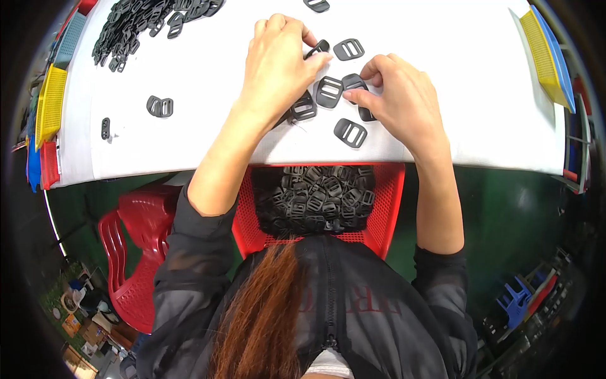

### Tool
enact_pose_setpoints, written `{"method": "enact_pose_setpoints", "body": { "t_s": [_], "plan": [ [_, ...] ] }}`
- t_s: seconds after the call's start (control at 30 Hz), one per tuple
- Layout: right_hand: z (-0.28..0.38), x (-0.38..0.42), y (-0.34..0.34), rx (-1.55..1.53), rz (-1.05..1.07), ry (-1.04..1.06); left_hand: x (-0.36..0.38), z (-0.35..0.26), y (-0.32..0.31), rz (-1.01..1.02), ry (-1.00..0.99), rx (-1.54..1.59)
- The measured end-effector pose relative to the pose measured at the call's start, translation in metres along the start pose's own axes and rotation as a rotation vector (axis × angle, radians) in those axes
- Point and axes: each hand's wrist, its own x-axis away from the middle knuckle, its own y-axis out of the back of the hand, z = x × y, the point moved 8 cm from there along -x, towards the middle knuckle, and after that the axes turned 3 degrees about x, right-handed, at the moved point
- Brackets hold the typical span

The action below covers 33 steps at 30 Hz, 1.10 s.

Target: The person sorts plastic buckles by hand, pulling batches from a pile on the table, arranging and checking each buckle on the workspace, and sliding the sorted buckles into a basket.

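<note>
Pinching a black buckle (pixel 321 47) on edge, left hand (pixel 276 60) clamped thumb to fingers, at the white worktop (pixel 202 95). Gripping a second buckle (pixel 353 81) likewise with the right hand (pixel 407 91), just beside a loose buckle (pixel 329 92). Probably light, stiff, smooth plastic, maybe slippery, not fragile. Best taken by outer edges, off the slots.
</note>
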Motion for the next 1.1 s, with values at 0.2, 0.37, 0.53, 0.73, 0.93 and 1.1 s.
{"method": "enact_pose_setpoints", "body": {
  "t_s": [0.2,0.37,0.53,0.73,0.93,1.1],
  "plan": [
    [-0.009,-0.009,-0.004,-0.296,0.116,-0.104,0.006,-0.002,0.001,0.016,-0.102,-0.056],
    [-0.006,-0.012,0.015,-0.072,-0.13,0.093,0.021,-0.036,0.026,-0.063,-0.137,0.018],
    [-0.038,0.0,0.015,-0.269,-0.033,0.005,0.051,-0.077,-0.002,0.127,-0.24,0.054],
    [-0.051,0.032,0.012,-0.268,0.089,-0.153,0.053,-0.084,-0.022,0.168,-0.305,-0.038],
    [-0.044,0.034,0.01,-0.358,0.07,-0.15,0.034,-0.069,-0.014,0.101,-0.221,0.027],
    [-0.022,0.04,0.015,-0.472,-0.024,0.044,0.023,-0.042,0.02,-0.077,-0.109,-0.016]
  ]
}}
